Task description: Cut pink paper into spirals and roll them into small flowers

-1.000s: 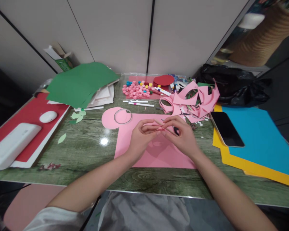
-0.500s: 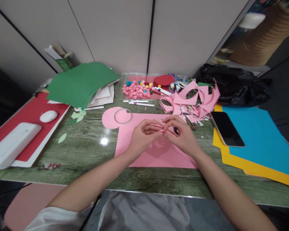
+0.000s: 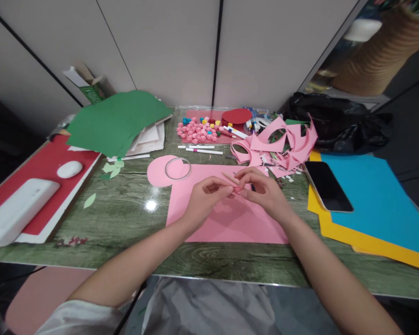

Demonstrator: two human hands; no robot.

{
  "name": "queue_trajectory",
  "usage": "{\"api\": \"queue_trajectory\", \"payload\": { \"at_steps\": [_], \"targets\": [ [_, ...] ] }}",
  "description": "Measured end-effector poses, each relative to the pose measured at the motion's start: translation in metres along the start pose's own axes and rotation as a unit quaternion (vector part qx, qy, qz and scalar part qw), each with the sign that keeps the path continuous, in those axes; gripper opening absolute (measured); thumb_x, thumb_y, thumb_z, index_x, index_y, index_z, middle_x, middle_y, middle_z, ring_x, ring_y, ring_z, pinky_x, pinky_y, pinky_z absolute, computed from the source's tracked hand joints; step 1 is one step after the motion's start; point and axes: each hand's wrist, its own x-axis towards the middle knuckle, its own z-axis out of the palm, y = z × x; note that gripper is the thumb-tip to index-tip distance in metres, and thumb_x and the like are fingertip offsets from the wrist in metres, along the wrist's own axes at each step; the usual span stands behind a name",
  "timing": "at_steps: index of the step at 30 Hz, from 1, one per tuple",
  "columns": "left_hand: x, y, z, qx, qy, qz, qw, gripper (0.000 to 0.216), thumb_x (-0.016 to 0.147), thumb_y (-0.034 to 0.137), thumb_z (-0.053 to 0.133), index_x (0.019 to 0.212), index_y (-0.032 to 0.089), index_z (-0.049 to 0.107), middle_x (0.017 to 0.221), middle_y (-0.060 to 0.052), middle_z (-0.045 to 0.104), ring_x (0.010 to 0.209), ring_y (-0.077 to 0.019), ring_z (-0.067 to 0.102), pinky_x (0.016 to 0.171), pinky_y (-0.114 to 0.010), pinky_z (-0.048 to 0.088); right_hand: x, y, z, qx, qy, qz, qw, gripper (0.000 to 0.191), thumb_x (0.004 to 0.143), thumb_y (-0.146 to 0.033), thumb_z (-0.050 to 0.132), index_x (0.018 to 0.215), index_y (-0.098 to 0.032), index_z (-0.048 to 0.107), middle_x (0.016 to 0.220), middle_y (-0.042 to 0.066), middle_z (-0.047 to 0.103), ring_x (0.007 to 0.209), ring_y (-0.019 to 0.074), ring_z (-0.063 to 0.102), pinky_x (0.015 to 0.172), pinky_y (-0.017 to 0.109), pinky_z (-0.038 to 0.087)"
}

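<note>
Between my fingertips is a small pink curled piece of paper (image 3: 236,190), mostly covered by the fingers. My left hand (image 3: 207,195) pinches it from the left with thumb and forefinger. From the other side my right hand (image 3: 265,191) is closed on the same piece. A thin, pale pink strip or stick (image 3: 229,177) shows just above the fingertips; which hand has it I cannot tell. Both hands are over a flat pink sheet (image 3: 226,228). A clear ring-shaped roll (image 3: 178,168), perhaps tape, lies on a rounded pink cutout (image 3: 156,171) by the sheet's upper left corner.
Behind are a clear tray (image 3: 199,111) of small pink paper rolls (image 3: 197,130), white pens (image 3: 204,151) and pink scraps (image 3: 270,137). A phone (image 3: 328,186) lies on blue paper (image 3: 377,195) at right. Green sheets (image 3: 115,121) and a white device (image 3: 24,209) are at left.
My fingers have shifted slightly around the pink piece, so more of it shows between the fingertips. My left fingers are more closed together. The things on the table have stayed put.
</note>
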Motion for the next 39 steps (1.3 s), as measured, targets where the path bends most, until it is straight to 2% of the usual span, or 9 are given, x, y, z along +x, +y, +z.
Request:
{"api": "queue_trajectory", "payload": {
  "at_steps": [4,13,18,21,23,26,29,34,39],
  "targets": [
    [-0.002,0.001,0.001,0.018,-0.004,0.010,1.000,0.010,0.073,0.025,0.067,0.075,0.015,0.064,0.067,-0.002,0.067,0.066,-0.0142,0.063,0.069,-0.028,0.048,0.000,0.000,0.000,0.016,0.002,0.007,1.000,0.007,0.073,-0.026,0.066,0.071,-0.020,0.062,0.099,0.004,0.053,0.103,0.0208,0.051,0.094,0.037,0.036],
    [-0.005,0.002,0.002,0.126,0.007,0.028,0.992,0.012,0.069,0.027,0.070,0.069,0.016,0.065,0.076,-0.004,0.067,0.075,-0.0160,0.061,0.072,-0.028,0.046,0.000,0.000,0.002,0.025,0.023,0.019,0.999,0.006,0.071,-0.025,0.065,0.069,-0.020,0.061,0.098,0.004,0.055,0.102,0.0219,0.052,0.089,0.038,0.038],
    [-0.004,0.000,0.003,0.166,0.011,0.018,0.986,0.015,0.066,0.028,0.071,0.064,0.016,0.063,0.067,-0.002,0.064,0.066,-0.0130,0.057,0.066,-0.026,0.043,-0.002,0.000,0.005,-0.005,0.037,0.014,0.999,0.005,0.072,-0.023,0.064,0.069,-0.021,0.060,0.097,0.004,0.055,0.100,0.0221,0.052,0.090,0.038,0.037],
    [-0.004,-0.002,0.004,0.149,0.008,-0.006,0.989,0.019,0.067,0.030,0.071,0.064,0.015,0.061,0.063,0.000,0.061,0.058,-0.0099,0.053,0.056,-0.023,0.040,-0.002,-0.001,0.008,-0.025,0.044,0.011,0.999,0.006,0.072,-0.022,0.064,0.070,-0.021,0.059,0.096,0.004,0.055,0.099,0.0218,0.053,0.090,0.038,0.037],
    [-0.004,-0.004,0.004,0.116,0.006,-0.018,0.993,0.021,0.066,0.030,0.072,0.066,0.015,0.058,0.064,0.000,0.060,0.058,-0.0095,0.053,0.055,-0.022,0.041,-0.002,-0.001,0.010,-0.025,0.048,0.005,0.999,0.007,0.071,-0.022,0.065,0.069,-0.021,0.059,0.095,0.004,0.055,0.098,0.0213,0.053,0.089,0.037,0.038],
    [-0.003,-0.005,0.004,0.063,0.004,-0.037,0.997,0.024,0.064,0.027,0.074,0.078,0.017,0.058,0.063,0.002,0.060,0.059,-0.0098,0.056,0.057,-0.022,0.044,-0.002,-0.001,0.011,-0.025,0.055,0.002,0.998,0.007,0.071,-0.023,0.065,0.069,-0.021,0.058,0.096,0.004,0.055,0.098,0.0212,0.053,0.088,0.037,0.040],
    [-0.003,-0.005,0.003,0.054,-0.005,-0.042,0.998,0.029,0.064,0.025,0.073,0.090,0.018,0.061,0.061,0.002,0.061,0.057,-0.0097,0.056,0.056,-0.021,0.045,-0.002,-0.001,0.012,-0.037,0.057,-0.003,0.998,0.006,0.071,-0.024,0.065,0.069,-0.022,0.059,0.094,0.003,0.056,0.098,0.0215,0.053,0.088,0.038,0.039],
    [-0.002,-0.002,0.003,0.085,-0.001,-0.025,0.996,0.019,0.065,0.023,0.072,0.082,0.017,0.066,0.067,-0.001,0.062,0.061,-0.0098,0.056,0.057,-0.021,0.046,-0.002,0.001,0.012,-0.035,0.056,0.002,0.998,0.007,0.071,-0.025,0.064,0.070,-0.022,0.059,0.096,0.004,0.055,0.097,0.0220,0.053,0.086,0.039,0.041],
    [-0.003,0.002,0.004,0.072,-0.002,-0.040,0.997,0.019,0.063,0.022,0.073,0.080,0.017,0.066,0.070,-0.002,0.065,0.064,-0.0116,0.059,0.060,-0.023,0.048,-0.003,-0.001,0.013,-0.044,0.065,-0.006,0.997,0.006,0.072,-0.022,0.064,0.070,-0.022,0.058,0.094,0.003,0.054,0.097,0.0205,0.053,0.086,0.036,0.041]
  ]
}}
